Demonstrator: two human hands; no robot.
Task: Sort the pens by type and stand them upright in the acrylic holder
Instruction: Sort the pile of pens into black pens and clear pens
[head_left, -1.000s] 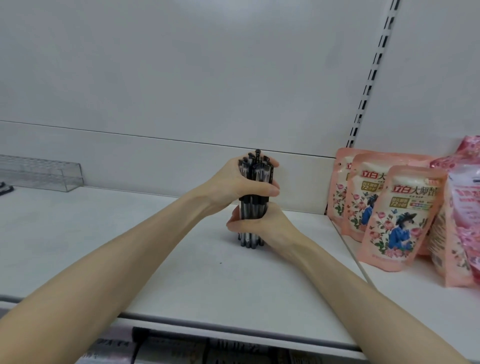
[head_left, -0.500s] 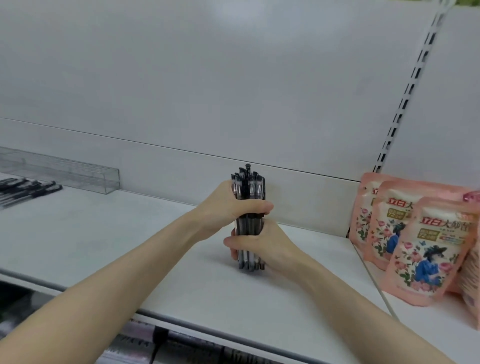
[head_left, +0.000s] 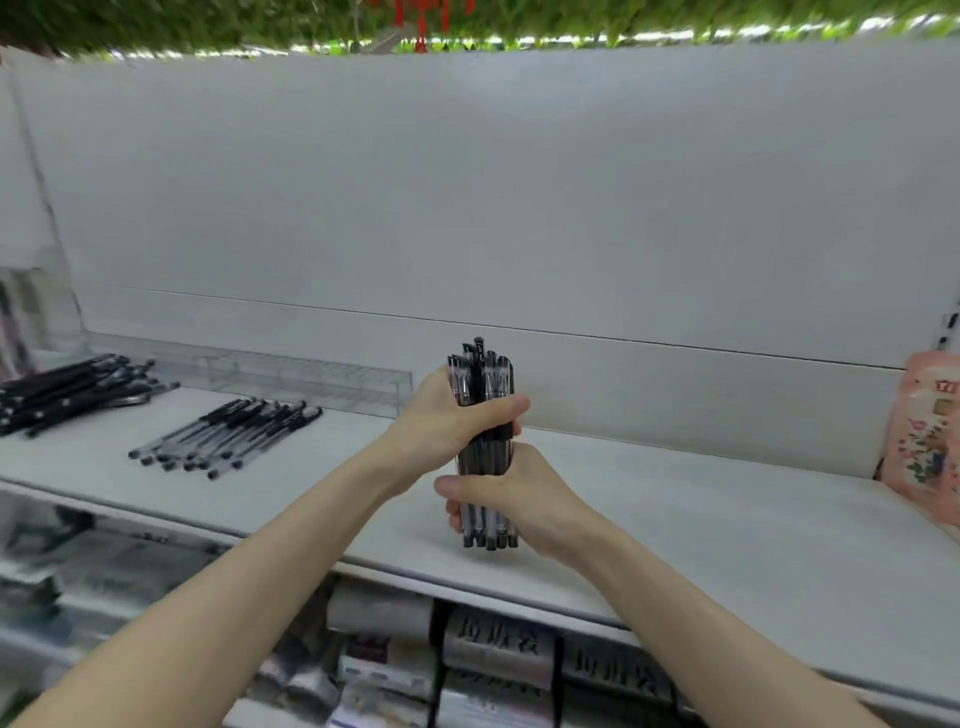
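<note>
- Squarely over the middle of the white shelf, one bundle of pens stands upright between two hands. It is well to the right of the holder, not in it.
- Two hands are on the bundle.
- The left hand wraps the upper half, its grip closed round the barrels with the thumb across the front.
- The right hand wraps the lower half from the right side, its grip closed round the same bundle.
- These pens have clear barrels with dark ink tubes inside, black caps with clips at the top and black ends at the bottom.
- About five ends show in a row below the right hand; the full number cannot be counted.
- Whether those lower ends touch the shelf or hang just above it cannot be told.
- One clear acrylic holder, long and low, sits against the back wall on the left half of the shelf. Its right end appears just left of the left hand.
- Two groups of pens lie flat in front of the holder.
- The nearer group is a fanned row of clear pens with black sleeves, roughly ten of them.
- At the far left is a pile of black pens, too blurred to count.
- One pink pouch with a flower print stands at the right edge.
- Stacked packages fill the level below.
</note>
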